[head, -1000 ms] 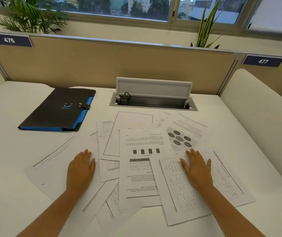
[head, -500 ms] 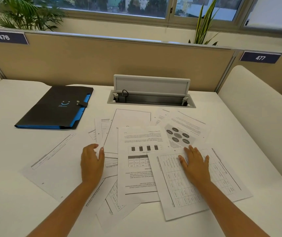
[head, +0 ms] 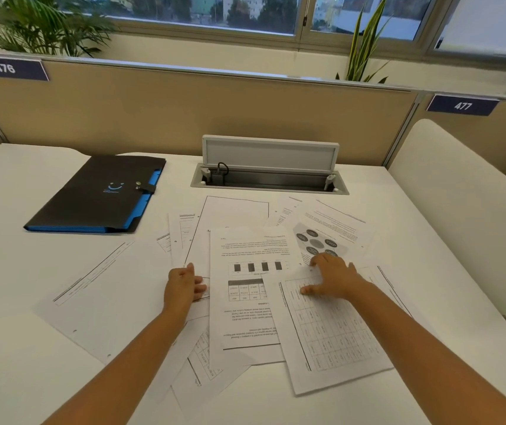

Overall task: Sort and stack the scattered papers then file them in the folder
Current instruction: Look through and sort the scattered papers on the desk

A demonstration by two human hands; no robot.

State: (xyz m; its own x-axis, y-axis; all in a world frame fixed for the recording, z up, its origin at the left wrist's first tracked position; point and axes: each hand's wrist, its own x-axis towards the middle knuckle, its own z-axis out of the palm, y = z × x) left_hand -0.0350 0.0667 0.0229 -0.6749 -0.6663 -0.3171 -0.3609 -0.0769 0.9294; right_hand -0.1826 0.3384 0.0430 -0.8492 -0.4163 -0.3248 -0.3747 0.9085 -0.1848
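Several printed papers lie scattered and overlapping on the white desk (head: pixel 15 271). A bar-chart sheet (head: pixel 245 289) is in the middle, a table sheet (head: pixel 337 338) to its right and a circle-diagram sheet (head: pixel 331 228) behind that. A framed page (head: pixel 233 216) lies further back, and a large sheet (head: pixel 98 289) lies at the left. My left hand (head: pixel 184 286) has curled fingers and pinches the near corner of the framed page. My right hand (head: pixel 331 277) is arched, with fingertips on the diagram sheet's near edge and the thumb spread over the table sheet. The black folder (head: pixel 98 194) with blue pockets lies shut at the back left.
An open cable box (head: pixel 270 176) with a raised lid is sunk into the desk behind the papers. A beige partition (head: pixel 214 111) closes the far side. A white divider (head: pixel 460 204) rises on the right. Plants stand behind the partition.
My left hand has slid right off the large sheet and curled onto the framed page's corner. My right hand has moved forward, going from flat to arched at the diagram sheet's edge.
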